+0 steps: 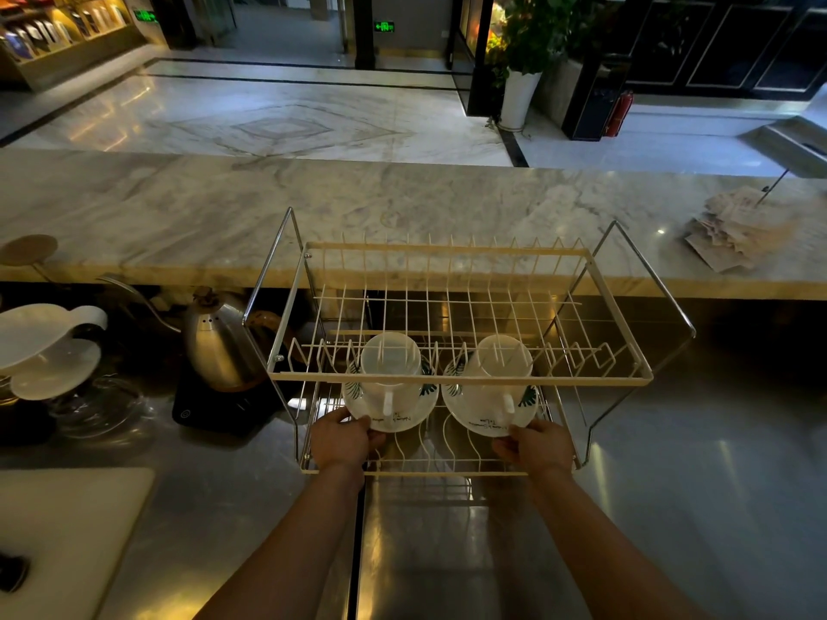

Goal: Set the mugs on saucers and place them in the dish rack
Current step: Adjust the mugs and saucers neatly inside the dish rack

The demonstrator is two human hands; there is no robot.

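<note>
A two-tier cream wire dish rack (pixel 461 380) stands on the steel counter. On its lower tier sit two white saucers with green leaf prints, each bearing a white mug. The left mug (pixel 390 366) rests on the left saucer (pixel 405 418), whose near rim my left hand (pixel 342 438) grips. The right mug (pixel 501 364) rests on the right saucer (pixel 476 420), held at its near rim by my right hand (pixel 537 445). Both mug handles point toward me. The upper tier's wires partly cover the mugs.
A steel gooseneck kettle (pixel 219 346) on a black scale (pixel 223 409) stands left of the rack. White drippers (pixel 49 351) sit at far left, a white board (pixel 67 530) at lower left. A raised marble ledge (pixel 179 217) with papers (pixel 738 230) runs behind.
</note>
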